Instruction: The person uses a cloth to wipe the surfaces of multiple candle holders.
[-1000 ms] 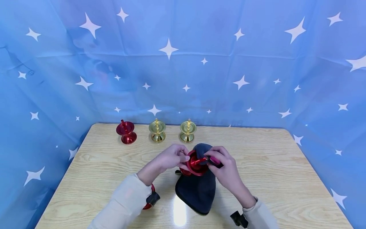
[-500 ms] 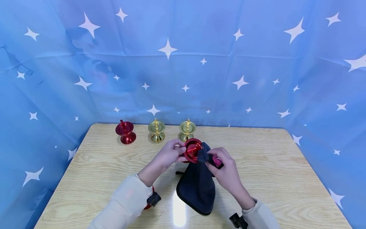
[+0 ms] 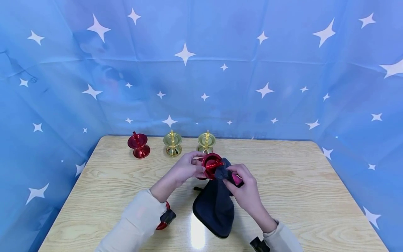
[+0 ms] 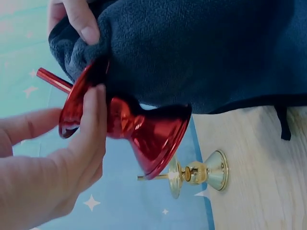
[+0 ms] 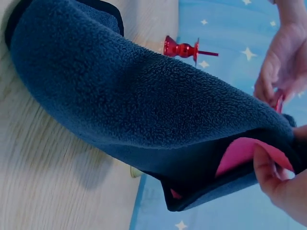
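Note:
My left hand holds a shiny red metal candle holder by its dish, fingers on both sides of the rim. The holder is tilted over, so its thin central rod points sideways and its flared base hangs off the table. My right hand pinches a bunched part of a dark blue cloth with black edging and a pink patch. That bunched part lies against the dish's right side in the head view. Below, the cloth drapes toward the tabletop.
At the table's back stand a red candle holder and two gold ones, one left and one right, the latter partly hidden. Another red object sits beneath my left forearm, mostly covered. A blue starred curtain hangs behind.
The held candle holder has moved up and away from me, its base now nearer the right gold one. My right hand's cloth has shifted from the dish's inside toward its right rim.

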The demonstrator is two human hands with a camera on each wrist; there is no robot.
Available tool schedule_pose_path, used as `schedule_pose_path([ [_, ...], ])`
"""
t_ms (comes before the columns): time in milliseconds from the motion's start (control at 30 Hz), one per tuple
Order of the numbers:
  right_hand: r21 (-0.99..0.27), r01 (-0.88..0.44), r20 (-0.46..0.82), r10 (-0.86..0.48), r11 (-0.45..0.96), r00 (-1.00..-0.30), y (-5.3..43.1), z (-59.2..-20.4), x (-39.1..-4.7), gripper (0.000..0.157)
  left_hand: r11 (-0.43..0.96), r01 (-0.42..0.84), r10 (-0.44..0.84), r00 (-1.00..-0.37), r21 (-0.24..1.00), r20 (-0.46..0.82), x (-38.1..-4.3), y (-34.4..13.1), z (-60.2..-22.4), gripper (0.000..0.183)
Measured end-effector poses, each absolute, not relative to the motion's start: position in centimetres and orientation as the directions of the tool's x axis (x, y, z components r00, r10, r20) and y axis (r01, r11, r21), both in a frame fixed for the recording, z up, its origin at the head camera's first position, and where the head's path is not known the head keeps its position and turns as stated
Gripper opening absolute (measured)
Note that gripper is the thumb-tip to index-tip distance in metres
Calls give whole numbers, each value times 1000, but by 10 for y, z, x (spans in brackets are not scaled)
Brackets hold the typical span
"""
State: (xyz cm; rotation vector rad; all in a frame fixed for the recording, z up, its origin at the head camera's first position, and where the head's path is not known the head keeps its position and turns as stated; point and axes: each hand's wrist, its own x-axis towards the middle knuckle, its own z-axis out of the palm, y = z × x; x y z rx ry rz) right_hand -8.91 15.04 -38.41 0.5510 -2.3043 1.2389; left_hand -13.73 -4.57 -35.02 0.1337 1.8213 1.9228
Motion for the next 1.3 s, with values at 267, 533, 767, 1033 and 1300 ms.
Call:
schedule_pose_path([
  [267,-645,-561,587,-133,519,-798,144,-357,-81,35,20,-277,516,-820,961,-248,-138,-46,-352,34],
  [533,-647,-574,593,-141,502,-793,141,-350,-78,35,116,-282,403,-863,952,-305,-138,-41,-355,16],
  [767,-644,-573,604,-124,506,-787,141,-363,-82,37,130,-297,305,-896,946,-324,-137,-39,-354,11],
  [1033,-581,-598,643,-138,552,-753,140,-389,-87,42,136,-256,249,-926,957,-283,-137,-36,-354,7],
  [1300,-556,-595,632,-169,580,-756,149,-387,-95,38,173,-184,398,-885,967,-240,-134,-40,-355,7],
])
